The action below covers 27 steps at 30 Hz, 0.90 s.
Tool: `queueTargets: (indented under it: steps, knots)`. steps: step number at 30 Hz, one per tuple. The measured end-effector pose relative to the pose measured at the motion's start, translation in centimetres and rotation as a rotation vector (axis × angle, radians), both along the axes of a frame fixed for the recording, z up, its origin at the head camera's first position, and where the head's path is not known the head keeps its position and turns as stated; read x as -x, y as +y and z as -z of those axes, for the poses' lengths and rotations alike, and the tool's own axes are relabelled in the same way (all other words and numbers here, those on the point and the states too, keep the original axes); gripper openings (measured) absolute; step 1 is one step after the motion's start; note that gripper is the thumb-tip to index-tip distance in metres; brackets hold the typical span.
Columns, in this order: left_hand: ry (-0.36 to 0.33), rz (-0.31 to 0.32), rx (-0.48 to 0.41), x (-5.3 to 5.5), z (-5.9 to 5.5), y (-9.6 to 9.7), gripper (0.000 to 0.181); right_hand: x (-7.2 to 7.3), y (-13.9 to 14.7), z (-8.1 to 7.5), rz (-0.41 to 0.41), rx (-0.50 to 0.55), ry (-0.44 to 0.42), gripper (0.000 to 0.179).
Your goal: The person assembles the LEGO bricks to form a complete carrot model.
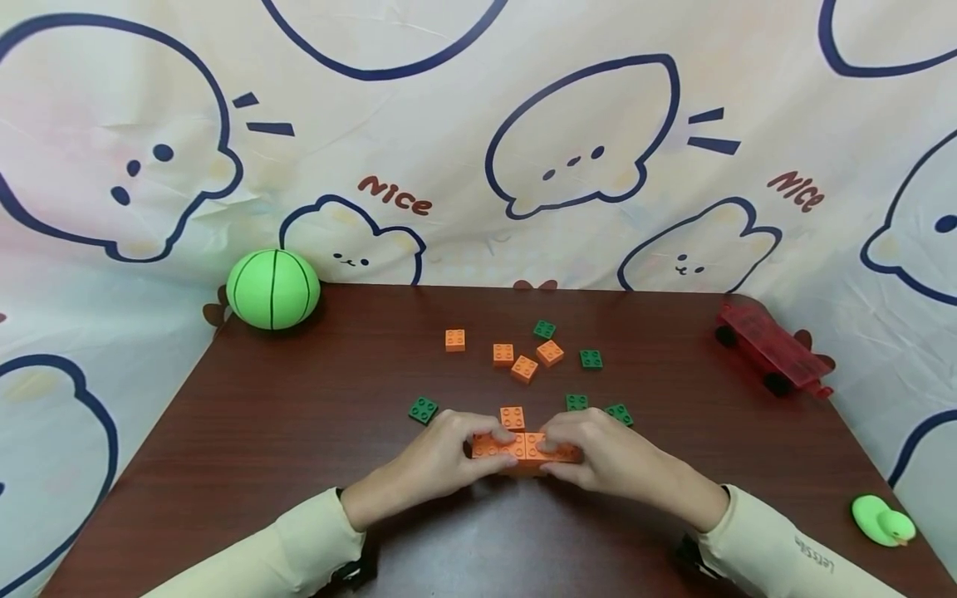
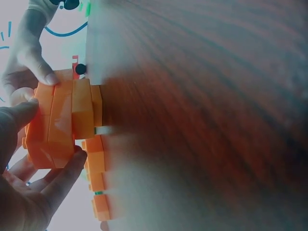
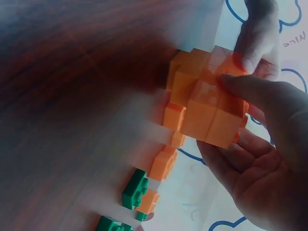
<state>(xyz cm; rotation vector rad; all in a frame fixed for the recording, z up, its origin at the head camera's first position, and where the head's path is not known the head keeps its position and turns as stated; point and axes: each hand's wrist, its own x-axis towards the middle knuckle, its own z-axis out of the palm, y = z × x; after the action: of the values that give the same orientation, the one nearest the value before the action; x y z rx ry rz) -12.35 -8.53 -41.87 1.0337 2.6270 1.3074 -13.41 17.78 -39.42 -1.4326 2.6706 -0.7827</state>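
An orange brick stack (image 1: 526,448), built from joined toy bricks, is held between both hands near the middle of the table. My left hand (image 1: 451,453) grips its left end, thumb on the near side and fingers over the top and far side. At the other end, my right hand (image 1: 598,453) grips it the same way. The left wrist view shows the orange stack (image 2: 61,122) with wide upper layers above narrower lower ones. Just beyond it lies a loose orange brick (image 1: 512,417). A green brick (image 1: 576,403) lies close to the right fingers.
Farther back are several loose orange bricks (image 1: 525,369) and green bricks (image 1: 591,360). Another green brick (image 1: 423,409) lies beyond the left hand. A green ball (image 1: 273,289) sits back left, a red skateboard-like toy (image 1: 777,349) back right, a green duck (image 1: 882,521) front right.
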Motion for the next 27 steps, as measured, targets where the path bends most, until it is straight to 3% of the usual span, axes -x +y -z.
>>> queueTargets:
  steps: [12,27]
  knots:
    - [0.001,-0.008,0.01,0.01,-0.09,0.06,0.016,0.38,0.17,-0.22,0.002,-0.009,-0.055,0.016]
    - [-0.03,-0.011,0.022,-0.12,-0.13,0.03,0.017,0.01,0.15,0.27,-0.027,0.004,0.056,0.006]
